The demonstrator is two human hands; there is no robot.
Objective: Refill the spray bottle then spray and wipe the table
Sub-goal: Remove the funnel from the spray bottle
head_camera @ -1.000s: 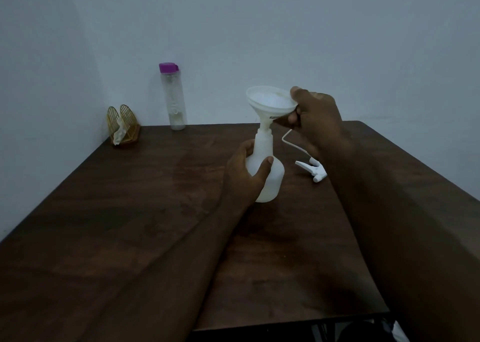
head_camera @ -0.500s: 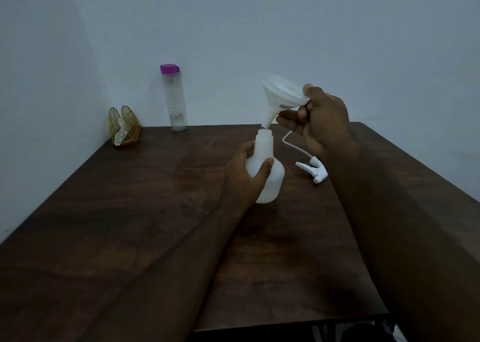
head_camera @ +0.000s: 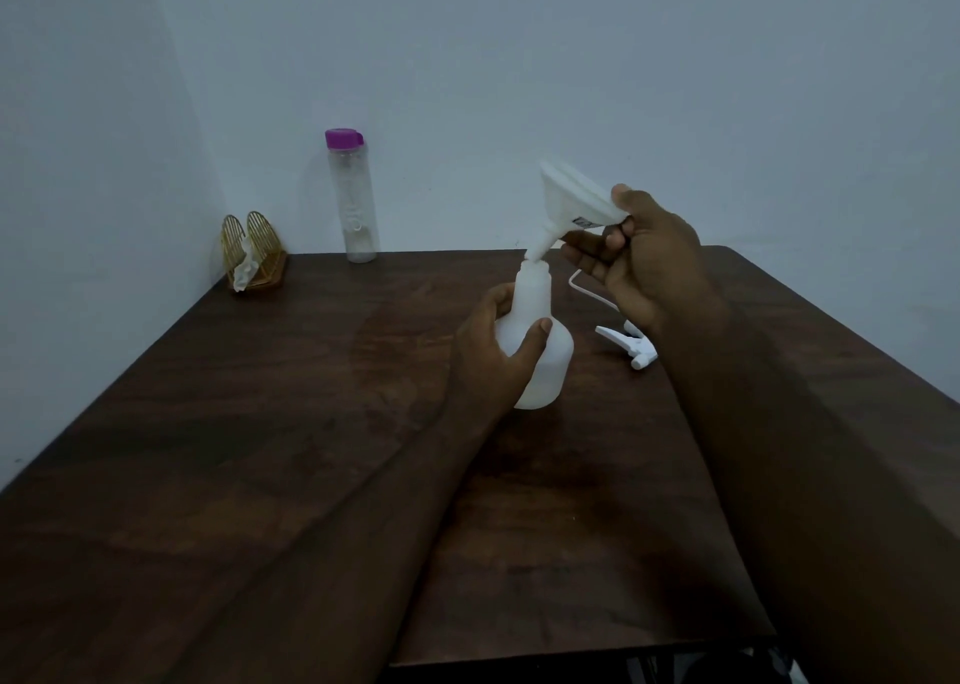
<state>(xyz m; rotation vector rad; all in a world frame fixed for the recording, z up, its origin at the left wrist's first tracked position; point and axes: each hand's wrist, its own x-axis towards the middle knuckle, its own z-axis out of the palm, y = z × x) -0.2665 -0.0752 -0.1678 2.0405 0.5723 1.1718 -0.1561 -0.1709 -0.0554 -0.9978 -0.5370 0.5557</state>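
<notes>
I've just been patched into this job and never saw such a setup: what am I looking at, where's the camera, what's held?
There is no machine here: a person works with two bare hands, and the picture comes from a wide-angle camera on their head, looking forward and down. The left hand grips a white spray bottle standing on the dark wooden table, its top off. The right hand pinches a white funnel, tilted, spout at the bottle's open neck. The trigger sprayer with its tube lies on the table to the right. At the far wall stand a clear water bottle with a purple cap and a gold napkin holder.
</notes>
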